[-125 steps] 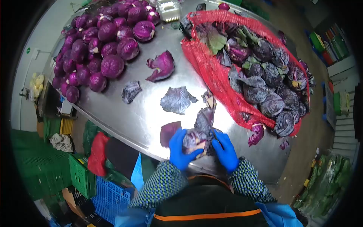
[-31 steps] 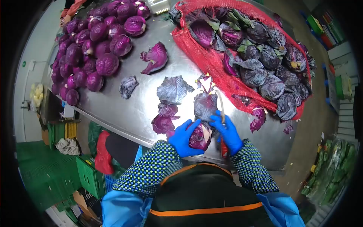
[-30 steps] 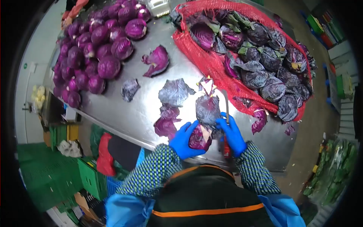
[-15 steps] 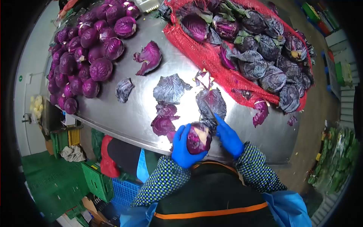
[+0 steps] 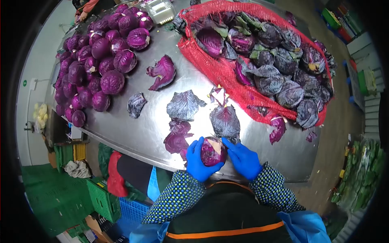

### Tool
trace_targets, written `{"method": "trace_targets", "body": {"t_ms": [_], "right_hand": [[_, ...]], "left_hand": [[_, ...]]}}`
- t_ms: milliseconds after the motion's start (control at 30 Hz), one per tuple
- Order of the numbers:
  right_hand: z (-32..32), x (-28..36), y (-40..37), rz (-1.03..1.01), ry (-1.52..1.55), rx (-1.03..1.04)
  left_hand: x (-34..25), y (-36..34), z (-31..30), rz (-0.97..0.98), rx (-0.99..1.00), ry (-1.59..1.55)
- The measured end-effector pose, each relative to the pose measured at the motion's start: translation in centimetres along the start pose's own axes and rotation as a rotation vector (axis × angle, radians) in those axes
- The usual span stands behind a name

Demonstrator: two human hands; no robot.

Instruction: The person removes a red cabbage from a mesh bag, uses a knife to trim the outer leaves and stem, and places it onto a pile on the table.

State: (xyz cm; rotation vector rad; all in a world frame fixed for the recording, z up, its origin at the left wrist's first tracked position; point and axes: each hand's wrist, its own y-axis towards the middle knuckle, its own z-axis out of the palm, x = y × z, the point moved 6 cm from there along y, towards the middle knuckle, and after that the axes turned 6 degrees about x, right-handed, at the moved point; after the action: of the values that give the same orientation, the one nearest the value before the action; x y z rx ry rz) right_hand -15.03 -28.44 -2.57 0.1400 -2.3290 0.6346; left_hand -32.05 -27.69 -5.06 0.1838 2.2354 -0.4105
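Currently finger-clamping round purple cabbage [image 5: 213, 154] in blue-gloved left hand [image 5: 197, 161]; cannot tell finger closure of blue-gloved right hand [image 5: 246, 160]. With slackened grip, could roll off near edge of grey steel table [image 5: 129, 135].

Left hand [image 5: 198, 164] cupping, right hand [image 5: 245, 160] angling inward

Both forearms [image 5: 176, 196] are slanting forward from the torso [image 5: 227, 210] and converging, the gloved hands staying apart but near. The left hand is curving firmly, its fingers pointing away from the body and its thumb stretching across toward the right. The right hand is gripping, its knuckles facing up and its index finger reaching forward and leftward.
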Motion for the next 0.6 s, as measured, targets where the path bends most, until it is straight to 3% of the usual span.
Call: {"method": "trace_targets", "body": {"t_ms": [200,267,300,367,467,600], "right_hand": [[3.9,-4.0,3.3,-0.072,0.13,-0.083],[6.1,-6.2,4.5,-0.025,0.67,-0.035],[5.2,-5.5,4.3,-0.02,0.673,-0.039],[3.9,-4.6,4.0,0.222,0.854,0.136],[5.2,-5.9,5.0,0.073,1.063,-0.008],[5.0,-6.9,5.1,0.127,0.967,-0.124]], "left_hand": [[-0.2,0.1,0.0,-0.045,-0.044,-0.008],[-0.4,0.3,-0.1,0.0,-0.043,-0.003],[-0.5,0.4,0.0,0.001,-0.037,-0.003],[-0.5,1.2,0.2,-0.068,-0.032,-0.046],[-0.3,1.1,0.3,0.035,-0.017,-0.016],[-0.8,-1.2,0.4,0.158,-0.06,0.033]]}}
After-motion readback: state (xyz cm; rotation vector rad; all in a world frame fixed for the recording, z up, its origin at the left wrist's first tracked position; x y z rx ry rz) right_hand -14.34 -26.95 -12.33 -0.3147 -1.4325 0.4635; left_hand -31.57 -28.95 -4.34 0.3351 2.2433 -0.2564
